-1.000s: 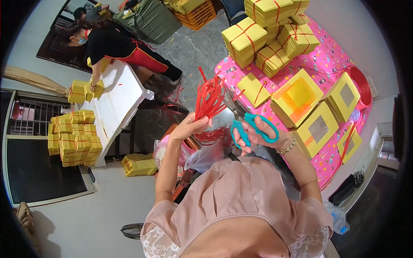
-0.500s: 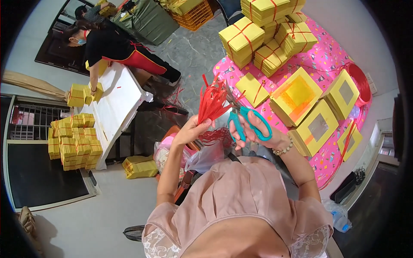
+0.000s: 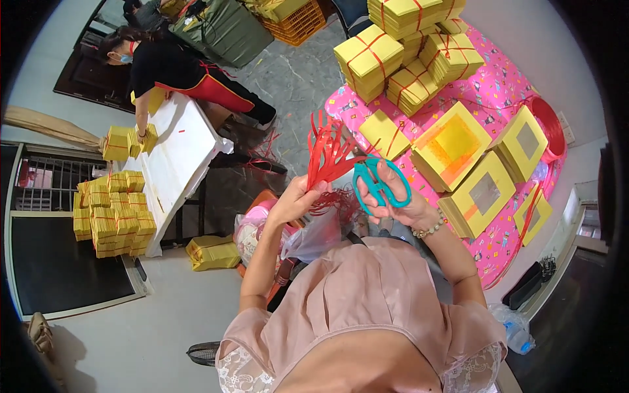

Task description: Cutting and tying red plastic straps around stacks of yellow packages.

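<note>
Beyond the red strips (image 3: 329,154), room to pass opens over the grey floor (image 3: 288,82), between the white tabletop (image 3: 187,147) and the pink tabletop (image 3: 504,88), though tied yellow stacks (image 3: 369,60) obstruct the latter's far end, other yellow piles (image 3: 452,144) stand nearer, and a red coil (image 3: 550,128) blocks its right edge.

No readable text, labels, numbers or signs in view. Pink tablecloth (image 3: 496,252) has a small repeated print (some marks might be letters, but they're too tiny and blurred to make out).
</note>
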Action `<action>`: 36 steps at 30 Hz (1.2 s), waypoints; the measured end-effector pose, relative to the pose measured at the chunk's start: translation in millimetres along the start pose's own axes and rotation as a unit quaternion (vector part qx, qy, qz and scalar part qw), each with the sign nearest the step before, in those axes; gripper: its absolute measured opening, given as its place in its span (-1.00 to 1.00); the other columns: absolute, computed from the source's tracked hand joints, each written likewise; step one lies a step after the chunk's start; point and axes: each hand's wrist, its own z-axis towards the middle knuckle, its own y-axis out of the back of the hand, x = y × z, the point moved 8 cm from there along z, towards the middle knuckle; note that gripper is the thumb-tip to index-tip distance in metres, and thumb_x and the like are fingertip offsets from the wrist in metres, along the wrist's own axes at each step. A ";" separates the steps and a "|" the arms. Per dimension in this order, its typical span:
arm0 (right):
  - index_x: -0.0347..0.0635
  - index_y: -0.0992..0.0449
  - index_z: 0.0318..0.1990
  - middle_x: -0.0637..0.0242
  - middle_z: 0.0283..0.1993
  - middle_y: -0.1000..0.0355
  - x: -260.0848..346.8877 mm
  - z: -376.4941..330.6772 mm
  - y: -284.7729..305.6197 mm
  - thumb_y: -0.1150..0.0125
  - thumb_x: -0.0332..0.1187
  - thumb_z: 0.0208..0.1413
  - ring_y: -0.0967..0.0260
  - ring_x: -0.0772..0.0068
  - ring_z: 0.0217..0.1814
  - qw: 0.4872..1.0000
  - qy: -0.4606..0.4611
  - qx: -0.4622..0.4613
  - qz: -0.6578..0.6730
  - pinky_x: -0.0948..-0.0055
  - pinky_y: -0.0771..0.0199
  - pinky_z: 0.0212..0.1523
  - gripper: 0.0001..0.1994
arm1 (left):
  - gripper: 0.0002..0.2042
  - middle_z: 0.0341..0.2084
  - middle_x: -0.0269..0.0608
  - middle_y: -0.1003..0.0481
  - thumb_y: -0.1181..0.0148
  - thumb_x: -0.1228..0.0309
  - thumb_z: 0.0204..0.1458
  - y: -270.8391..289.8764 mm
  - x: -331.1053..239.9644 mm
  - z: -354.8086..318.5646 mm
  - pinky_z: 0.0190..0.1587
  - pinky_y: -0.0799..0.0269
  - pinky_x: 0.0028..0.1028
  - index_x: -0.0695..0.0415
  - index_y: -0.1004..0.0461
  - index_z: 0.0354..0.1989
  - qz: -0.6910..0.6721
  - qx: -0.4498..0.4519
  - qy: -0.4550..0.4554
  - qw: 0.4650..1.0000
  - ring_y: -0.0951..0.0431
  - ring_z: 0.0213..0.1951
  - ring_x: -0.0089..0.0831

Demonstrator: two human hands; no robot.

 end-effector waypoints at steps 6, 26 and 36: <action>-0.17 -0.34 -0.39 0.47 -0.60 -0.24 3.5 -8.6 18.3 0.16 0.27 0.03 -0.10 0.70 -0.75 0.997 -0.012 -0.065 0.043 0.59 -0.28 -0.62 -0.42 | -0.76 -0.60 -0.42 -0.25 0.10 0.29 0.15 -2.8 2.7 -1.4 -0.46 -0.15 -0.55 0.20 -0.38 -0.41 -0.042 0.024 0.003 0.999 -0.19 -0.52 -0.63; -0.23 -0.27 -0.12 0.39 -0.41 -0.26 1.3 -21.3 -0.8 0.20 0.22 0.09 -0.24 0.59 -0.40 0.974 -0.032 0.115 -0.190 0.53 -0.31 -0.29 -0.40 | -0.74 -0.50 -0.46 -0.29 0.12 0.26 0.17 -6.0 5.1 5.9 -0.37 -0.14 -0.59 0.16 -0.39 -0.42 -0.129 0.043 0.042 0.990 -0.18 -0.45 -0.66; -0.24 -0.26 -0.13 0.39 -0.42 -0.25 1.5 -18.7 3.2 0.22 0.19 0.11 -0.23 0.59 -0.41 0.971 -0.047 0.114 -0.205 0.53 -0.32 -0.30 -0.42 | -0.74 -0.51 -0.45 -0.32 0.11 0.27 0.17 -4.0 3.5 6.9 -0.31 -0.20 -0.59 0.19 -0.38 -0.42 -0.155 0.046 0.032 0.986 -0.25 -0.42 -0.64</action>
